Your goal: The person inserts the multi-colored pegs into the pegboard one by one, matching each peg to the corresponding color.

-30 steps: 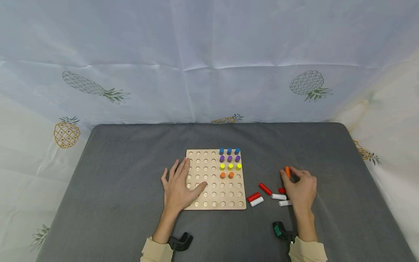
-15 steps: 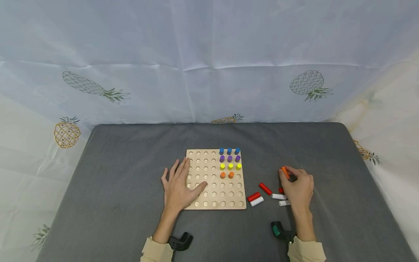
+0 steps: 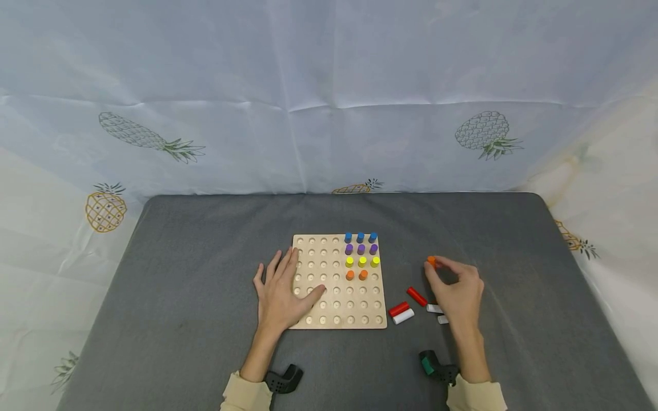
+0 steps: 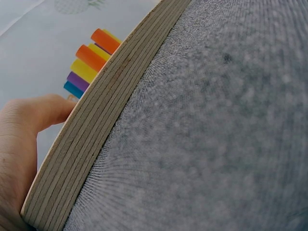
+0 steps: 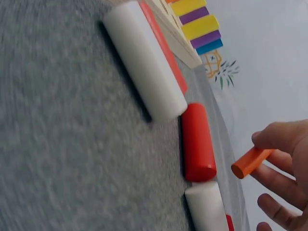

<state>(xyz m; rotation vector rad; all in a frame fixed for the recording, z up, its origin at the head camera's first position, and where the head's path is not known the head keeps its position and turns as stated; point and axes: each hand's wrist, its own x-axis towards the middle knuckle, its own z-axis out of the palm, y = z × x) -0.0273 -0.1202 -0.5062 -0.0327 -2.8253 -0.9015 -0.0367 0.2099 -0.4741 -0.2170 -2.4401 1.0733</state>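
A square wooden pegboard [image 3: 336, 305] lies on the grey cloth, its holes in rows. Blue pegs [image 3: 360, 237], purple pegs [image 3: 361, 249] and yellow pegs [image 3: 362, 262] stand upright in its upper right, three of each. Below them are two orange pegs [image 3: 363, 275]. My left hand [image 3: 281, 297] rests on the board's left side, fingers spread and thumb across the holes. To the right of the board, my right hand [image 3: 459, 288] pinches another orange peg [image 5: 251, 162] between thumb and fingers, raised above the cloth in the right wrist view.
Red pegs [image 3: 417, 296] and white pegs [image 3: 403, 316] lie loose between the board and my right hand, some partly hidden by it. Dark camera mounts [image 3: 284, 379] sit at both wrists. A pineapple-print curtain [image 3: 329, 142] hangs behind the table.
My right hand has lifted the orange peg and carried it left, towards the board, turning it more end-on. The left hand and the board have stayed put.
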